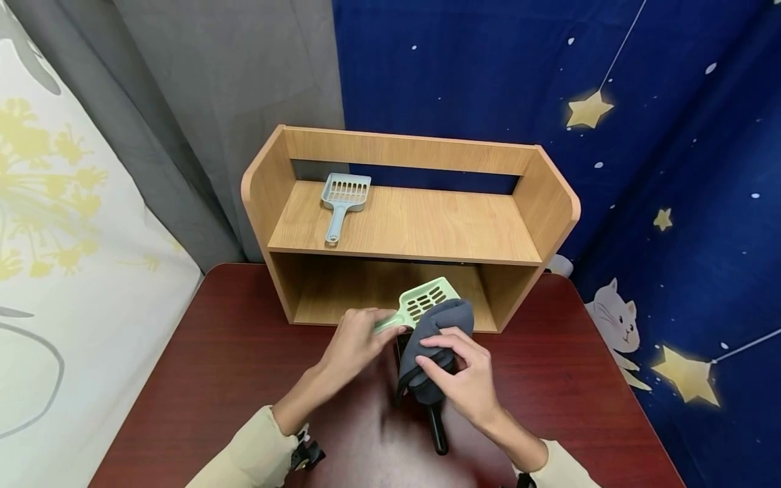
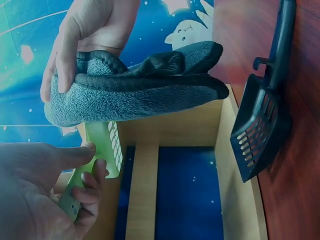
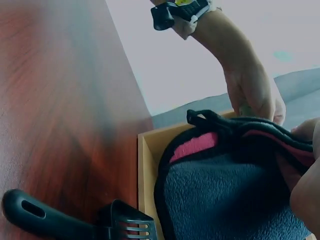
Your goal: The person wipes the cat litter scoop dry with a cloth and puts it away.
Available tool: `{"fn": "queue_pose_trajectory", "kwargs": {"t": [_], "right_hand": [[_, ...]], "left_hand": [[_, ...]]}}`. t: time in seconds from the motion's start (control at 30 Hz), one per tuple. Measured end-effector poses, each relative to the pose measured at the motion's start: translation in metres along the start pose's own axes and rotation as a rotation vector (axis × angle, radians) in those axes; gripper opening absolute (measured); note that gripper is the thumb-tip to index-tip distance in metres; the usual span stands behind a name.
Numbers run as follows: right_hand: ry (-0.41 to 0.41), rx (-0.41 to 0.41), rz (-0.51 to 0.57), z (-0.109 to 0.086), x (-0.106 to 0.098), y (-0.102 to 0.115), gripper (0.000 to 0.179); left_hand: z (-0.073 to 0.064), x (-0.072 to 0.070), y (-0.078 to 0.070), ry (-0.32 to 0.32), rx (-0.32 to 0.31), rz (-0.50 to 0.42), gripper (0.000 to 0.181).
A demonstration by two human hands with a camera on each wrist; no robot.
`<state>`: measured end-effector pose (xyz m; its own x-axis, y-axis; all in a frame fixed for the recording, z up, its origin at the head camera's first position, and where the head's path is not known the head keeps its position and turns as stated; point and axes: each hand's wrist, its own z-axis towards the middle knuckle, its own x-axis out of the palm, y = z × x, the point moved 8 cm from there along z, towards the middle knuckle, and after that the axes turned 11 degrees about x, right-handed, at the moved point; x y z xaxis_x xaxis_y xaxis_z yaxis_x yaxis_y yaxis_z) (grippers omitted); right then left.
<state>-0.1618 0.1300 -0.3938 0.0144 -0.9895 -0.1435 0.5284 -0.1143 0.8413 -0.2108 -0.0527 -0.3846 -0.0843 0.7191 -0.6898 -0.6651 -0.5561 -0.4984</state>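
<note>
Above the table (image 1: 244, 373), the left hand (image 1: 355, 341) grips a green scoop (image 1: 416, 305) pointing forward-right; the right hand (image 1: 468, 376) pinches grey cloth (image 1: 434, 330).

black scoop (image 1: 438, 430) part-hidden by cloth (image 1: 448, 315), 2 sleeves (image 1: 256, 451) cut off

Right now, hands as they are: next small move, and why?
I'd probably lay the gray cloth flat on the green scoop and rub lightly. The left hand grips the scoop's handle, leaving the slotted end free; the right hand pinches the cloth, which overlaps that end only partly in the head view. Whether they touch is unclear.
</note>
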Motion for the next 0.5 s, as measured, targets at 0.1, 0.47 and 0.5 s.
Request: {"fn": "queue_pose_trajectory", "kwargs": {"t": [0.1, 0.47, 0.5], "right_hand": [[-0.001, -0.035, 0.004, 0.0, -0.003, 0.004, 0.037], [-0.144, 0.159, -0.045, 0.015, -0.068, -0.018, 0.033], [-0.146, 0.178, -0.048, 0.016, -0.074, -0.019, 0.032]], "left_hand": [[0.002, -0.001, -0.003, 0.006, 0.014, -0.001, 0.026], [-0.003, -0.018, 0.0, 0.026, 0.033, -0.058, 0.031], [-0.003, -0.021, 0.001, 0.023, 0.032, -0.062, 0.031]]}}
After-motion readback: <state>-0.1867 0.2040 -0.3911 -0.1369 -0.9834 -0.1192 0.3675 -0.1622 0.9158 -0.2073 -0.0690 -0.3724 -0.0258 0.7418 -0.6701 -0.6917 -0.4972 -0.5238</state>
